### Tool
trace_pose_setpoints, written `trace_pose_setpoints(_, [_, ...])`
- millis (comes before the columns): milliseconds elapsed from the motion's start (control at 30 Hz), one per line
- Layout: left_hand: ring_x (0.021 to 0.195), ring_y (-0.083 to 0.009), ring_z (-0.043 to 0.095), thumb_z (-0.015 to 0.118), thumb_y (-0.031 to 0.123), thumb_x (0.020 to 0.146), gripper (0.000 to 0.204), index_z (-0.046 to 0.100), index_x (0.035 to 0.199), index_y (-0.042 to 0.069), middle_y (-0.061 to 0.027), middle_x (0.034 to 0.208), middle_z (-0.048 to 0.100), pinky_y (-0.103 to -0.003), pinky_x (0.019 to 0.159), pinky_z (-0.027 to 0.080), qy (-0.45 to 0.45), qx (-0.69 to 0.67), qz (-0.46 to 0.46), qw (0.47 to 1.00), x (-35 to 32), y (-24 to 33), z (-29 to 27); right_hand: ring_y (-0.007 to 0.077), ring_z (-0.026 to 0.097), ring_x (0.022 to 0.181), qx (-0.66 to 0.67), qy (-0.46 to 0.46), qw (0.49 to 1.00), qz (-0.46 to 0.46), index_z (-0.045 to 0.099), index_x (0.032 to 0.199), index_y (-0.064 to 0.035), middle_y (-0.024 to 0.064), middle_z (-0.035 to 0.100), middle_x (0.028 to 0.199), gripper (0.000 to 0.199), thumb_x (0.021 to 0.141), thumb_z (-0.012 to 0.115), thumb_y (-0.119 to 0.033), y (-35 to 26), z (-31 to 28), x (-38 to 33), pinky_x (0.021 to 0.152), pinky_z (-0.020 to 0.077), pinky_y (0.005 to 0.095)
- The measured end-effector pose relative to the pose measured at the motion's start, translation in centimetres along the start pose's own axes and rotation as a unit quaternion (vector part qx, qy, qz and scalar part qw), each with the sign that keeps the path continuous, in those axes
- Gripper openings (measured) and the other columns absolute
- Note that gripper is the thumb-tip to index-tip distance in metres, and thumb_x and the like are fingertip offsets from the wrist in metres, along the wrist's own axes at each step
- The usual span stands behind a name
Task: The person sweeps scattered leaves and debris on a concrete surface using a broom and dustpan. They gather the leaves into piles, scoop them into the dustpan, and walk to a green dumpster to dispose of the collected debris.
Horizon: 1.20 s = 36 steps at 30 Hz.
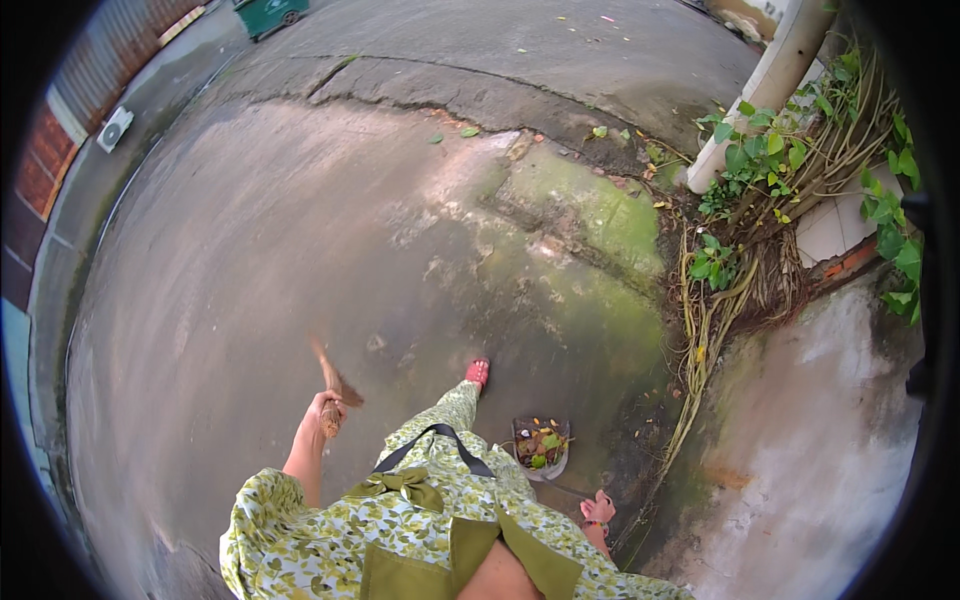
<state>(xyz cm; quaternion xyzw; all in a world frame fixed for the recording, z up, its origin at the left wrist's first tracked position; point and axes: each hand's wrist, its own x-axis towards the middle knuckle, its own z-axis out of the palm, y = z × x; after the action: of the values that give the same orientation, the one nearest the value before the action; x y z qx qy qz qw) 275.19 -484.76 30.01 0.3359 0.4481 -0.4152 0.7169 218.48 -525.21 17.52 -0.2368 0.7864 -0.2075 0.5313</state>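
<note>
My left hand (326, 406) is closed around a brown straw broom (347, 391), held out to the left of my body and partly blurred by motion. On the other side, my right hand (598, 507) grips the thin handle of a dustpan (545, 474). The pan stands low beside my right leg, with green, yellow and brown leaves (544, 441) lying in it. Part of its handle is hard to make out against the dark ground.
Tangled roots and a leafy climbing plant (760, 160) grow along the right, beside a pale slanting post (765, 90). A mossy slab (590, 210) and a cracked edge cross the concrete ahead. Far left are a green wheeled bin (268, 16) and a white boxed unit (115, 130).
</note>
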Motion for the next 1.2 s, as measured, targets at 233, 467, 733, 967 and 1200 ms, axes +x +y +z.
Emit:
trace_pose_setpoints(233, [0.049, -0.0126, 0.050, 0.051, 0.004, 0.077, 0.010, 0.049, 0.067, 0.003, -0.0019, 0.056, 0.050, -0.024, 0.049, 0.050, -0.091, -0.123, 0.039, 0.987, 10.3, 7.5, 12.3, 0.0260, 0.061, 0.058, 0.048, 0.104, 0.993, 0.023, 0.058, 0.097, 0.0008, 0.0196, 0.062, 0.077, 0.036, 0.084, 0.063, -0.033, -10.7, 7.8, -5.9, 0.051, 0.0522, 0.0326])
trace_pose_setpoints(467, [0.046, -0.0147, 0.050, 0.058, 0.000, 0.071, 0.017, 0.042, 0.074, 0.005, -0.0032, 0.056, 0.047, -0.027, 0.042, 0.045, -0.072, 0.070, 0.012, 0.995, 16.6, 8.6, 29.7, 0.0280, 0.061, 0.072, 0.227, 0.083, 0.969, 0.059, 0.055, 0.102, -0.0047, 0.0164, 0.062, 0.089, 0.041, 0.082, 0.064, -0.039, -19.0, 19.0, 1.7, 0.060, 0.0521, 0.0359])
trace_pose_setpoints(733, [0.047, -0.0191, 0.054, 0.064, 0.002, 0.072, 0.021, 0.048, 0.086, 0.001, -0.0079, 0.060, 0.053, -0.033, 0.042, 0.048, -0.002, 0.232, 0.110, 0.967, 20.3, 10.6, 49.7, 0.0302, 0.061, 0.089, 0.440, -0.126, 0.873, 0.168, 0.051, 0.112, -0.0131, 0.0124, 0.062, 0.103, 0.048, 0.078, 0.065, -0.045, -28.3, 28.2, 24.3, 0.069, 0.0518, 0.0398])
trace_pose_setpoints(967, [0.050, -0.0174, 0.057, 0.061, -0.005, 0.071, 0.035, 0.045, 0.102, 0.001, -0.0085, 0.067, 0.057, -0.031, 0.043, 0.048, 0.081, 0.322, 0.210, 0.920, 20.9, 15.8, 63.2, 0.0291, 0.059, 0.086, 0.341, 0.002, 0.937, 0.070, 0.027, 0.140, -0.0130, 0.0194, 0.051, 0.113, 0.076, 0.083, 0.057, -0.054, -47.2, 48.5, 19.3, 0.064, 0.0516, 0.0329])
trace_pose_setpoints(1200, [0.045, -0.0177, 0.054, 0.060, -0.007, 0.069, 0.045, 0.047, 0.111, 0.002, -0.0070, 0.062, 0.055, -0.032, 0.040, 0.046, 0.145, 0.358, 0.254, 0.887, 30.7, 27.3, 72.8, 0.0293, 0.059, 0.087, 0.347, 0.050, 0.937, 0.000, 0.041, 0.123, -0.0097, 0.0202, 0.051, 0.107, 0.059, 0.083, 0.062, -0.048, -61.9, 62.4, 11.9, 0.063, 0.0512, 0.0295])
